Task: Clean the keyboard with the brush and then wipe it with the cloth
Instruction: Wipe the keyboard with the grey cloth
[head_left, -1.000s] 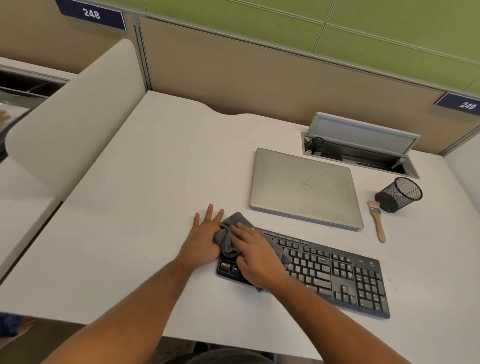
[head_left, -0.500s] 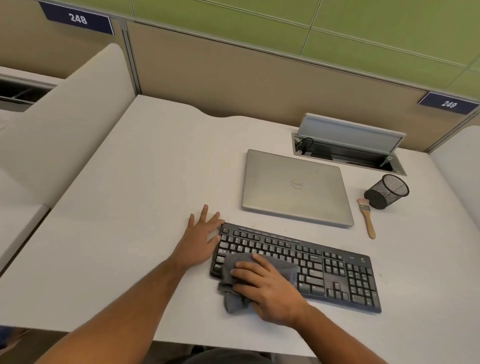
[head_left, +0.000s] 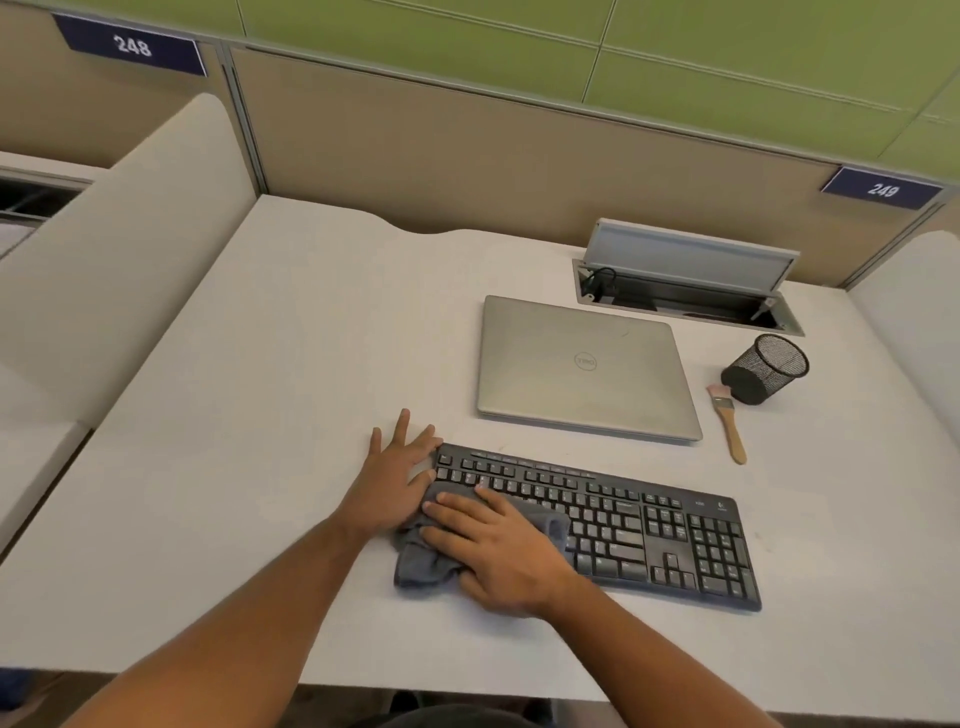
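Keyboard lying near the front edge of the counter, its left end covered by a grey cloth. The right hand presses the cloth flat with fingers extended and slightly spread. The left hand rests open on the counter, fingers apart, touching the keyboard's left edge. Behind it, a closed laptop; to the right, a brush beside a mesh cup.

A white desk stands against tan-and-green partition panels.
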